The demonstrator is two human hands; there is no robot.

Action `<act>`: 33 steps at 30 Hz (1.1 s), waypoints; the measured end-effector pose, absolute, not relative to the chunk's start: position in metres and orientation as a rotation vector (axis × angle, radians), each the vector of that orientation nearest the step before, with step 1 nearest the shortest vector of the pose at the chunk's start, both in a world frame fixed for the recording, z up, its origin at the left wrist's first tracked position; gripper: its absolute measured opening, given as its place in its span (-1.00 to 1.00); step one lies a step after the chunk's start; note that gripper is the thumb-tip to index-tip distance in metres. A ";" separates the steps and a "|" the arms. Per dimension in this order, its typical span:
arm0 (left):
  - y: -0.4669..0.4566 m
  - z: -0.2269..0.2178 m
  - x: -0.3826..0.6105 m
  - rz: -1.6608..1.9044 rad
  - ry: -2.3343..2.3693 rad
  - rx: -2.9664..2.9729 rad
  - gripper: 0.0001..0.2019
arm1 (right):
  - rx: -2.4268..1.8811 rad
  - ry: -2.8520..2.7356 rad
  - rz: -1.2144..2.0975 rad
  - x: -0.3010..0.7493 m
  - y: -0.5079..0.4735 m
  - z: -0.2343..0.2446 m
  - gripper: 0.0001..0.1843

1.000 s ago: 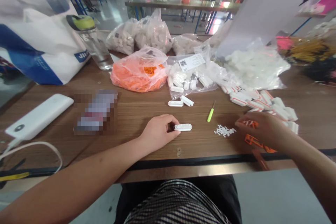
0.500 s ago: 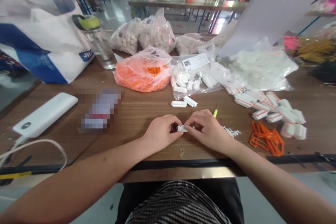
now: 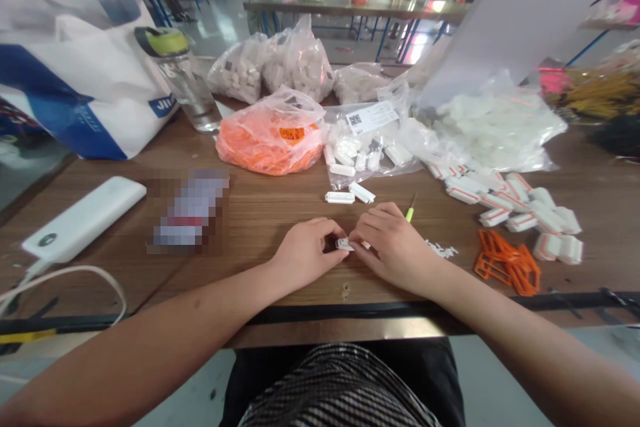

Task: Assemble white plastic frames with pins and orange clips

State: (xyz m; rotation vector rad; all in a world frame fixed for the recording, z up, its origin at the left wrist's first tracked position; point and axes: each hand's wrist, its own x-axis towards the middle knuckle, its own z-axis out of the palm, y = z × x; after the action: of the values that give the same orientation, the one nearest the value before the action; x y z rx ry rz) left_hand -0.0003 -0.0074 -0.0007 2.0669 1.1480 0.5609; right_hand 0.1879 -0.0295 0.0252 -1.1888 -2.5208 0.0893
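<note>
Small white plastic piece (image 3: 343,244) is pinched between the left hand (image 3: 307,252) and the right hand (image 3: 395,247), both curled closed, near the front edge of the bench (image 3: 260,213). Compared with half a second before, the hands stand closer and cover more of the piece. Paper label with QR code (image 3: 367,117) lies on a clear bag (image 3: 340,181); the carrier bag (image 3: 95,100) shows blue letters "JIU".

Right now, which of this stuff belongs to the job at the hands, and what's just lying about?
Job:
left hand and right hand
small white plastic piece, held at the left fingers
two similar white pieces
tiny white bits
green-handled pick

Lying about:
white power bank
water bottle
blue-and-white tote bag
</note>
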 end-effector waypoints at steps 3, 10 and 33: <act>-0.007 -0.001 0.000 0.555 1.157 2.070 -0.88 | -1.149 -2.600 -0.008 0.188 -0.033 0.026 -0.69; -0.008 0.001 0.000 0.551 1.157 2.058 -0.90 | -1.129 -2.521 -0.057 0.193 -0.043 0.021 -0.73; -0.006 -0.002 -0.001 0.546 1.145 2.105 -0.90 | -1.976 -2.224 0.471 0.304 -0.039 0.027 -0.82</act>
State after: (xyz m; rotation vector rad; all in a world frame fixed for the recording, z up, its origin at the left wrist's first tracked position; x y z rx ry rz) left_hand -0.0012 -0.0055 -0.0017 2.1046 1.1453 0.5457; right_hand 0.3042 -0.0387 0.0272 -1.9764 -2.2244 0.4715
